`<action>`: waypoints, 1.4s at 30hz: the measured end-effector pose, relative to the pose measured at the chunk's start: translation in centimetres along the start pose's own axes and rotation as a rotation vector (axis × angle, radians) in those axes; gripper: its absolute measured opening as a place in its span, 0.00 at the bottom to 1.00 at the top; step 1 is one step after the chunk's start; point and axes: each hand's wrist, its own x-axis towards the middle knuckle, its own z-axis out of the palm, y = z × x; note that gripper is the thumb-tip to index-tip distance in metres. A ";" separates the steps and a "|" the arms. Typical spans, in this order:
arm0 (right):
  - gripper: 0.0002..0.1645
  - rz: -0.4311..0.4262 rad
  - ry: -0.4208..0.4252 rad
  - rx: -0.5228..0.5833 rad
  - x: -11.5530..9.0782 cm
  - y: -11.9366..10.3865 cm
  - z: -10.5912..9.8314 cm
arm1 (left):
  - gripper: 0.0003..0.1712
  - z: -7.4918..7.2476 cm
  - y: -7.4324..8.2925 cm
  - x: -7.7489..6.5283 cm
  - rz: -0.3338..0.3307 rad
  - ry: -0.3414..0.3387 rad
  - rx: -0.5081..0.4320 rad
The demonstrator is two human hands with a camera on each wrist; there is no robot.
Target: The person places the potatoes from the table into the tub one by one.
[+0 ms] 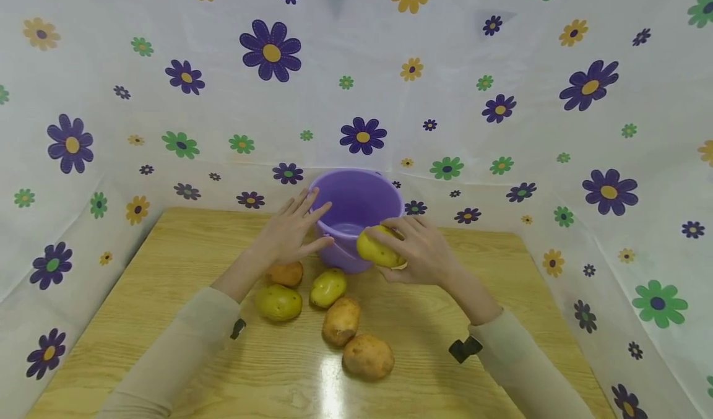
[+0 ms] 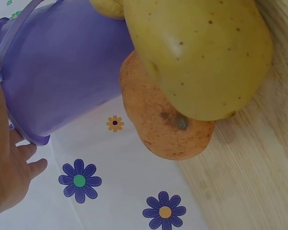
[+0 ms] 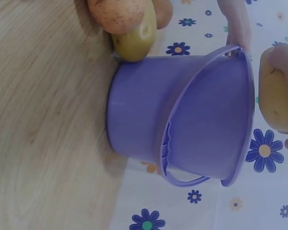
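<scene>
A purple bucket [image 1: 345, 255] stands upright at the back of the table, its mouth facing up. My left hand [image 1: 286, 230] is at the bucket's left rim with fingers spread and fairly straight. In my right hand [image 1: 420, 252] I hold a yellow potato [image 1: 379, 247], thumb and fingers around it, above the bucket's front right rim. The right wrist view shows this held potato [image 3: 274, 93] just outside the bucket's mouth. Below my left hand lie an orange-brown potato [image 1: 286, 274] and a yellow potato [image 1: 280, 302].
Another yellow potato [image 1: 328, 288] lies right in front of the bucket. Two brown potatoes [image 1: 341, 321] follow in a row toward the front. The bucket's handle [image 3: 170, 124] hangs down on its near side. Behind the wooden table [image 1: 189, 252] hangs a flowered white cloth [image 1: 223, 109].
</scene>
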 end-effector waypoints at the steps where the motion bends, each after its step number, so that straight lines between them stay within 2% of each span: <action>1: 0.46 -0.003 0.002 -0.001 0.3 0.1 0.0 | 0.47 0.0 0.0 0.0 0.000 -0.001 0.003; 9: 0.44 0.009 0.005 0.004 2.0 0.8 0.2 | 0.47 -0.1 -0.1 0.0 -0.003 -0.004 0.016; 28: 0.41 0.061 -0.040 0.017 3.2 2.9 1.9 | 0.46 -0.1 0.0 -0.2 0.005 0.008 0.034; 35: 0.42 0.106 -0.106 0.010 4.2 3.8 2.8 | 0.46 -0.2 0.1 -0.2 0.001 0.016 0.039; 42: 0.41 0.134 -0.220 0.023 4.9 4.2 3.5 | 0.46 -0.1 0.1 -0.2 0.004 0.014 0.037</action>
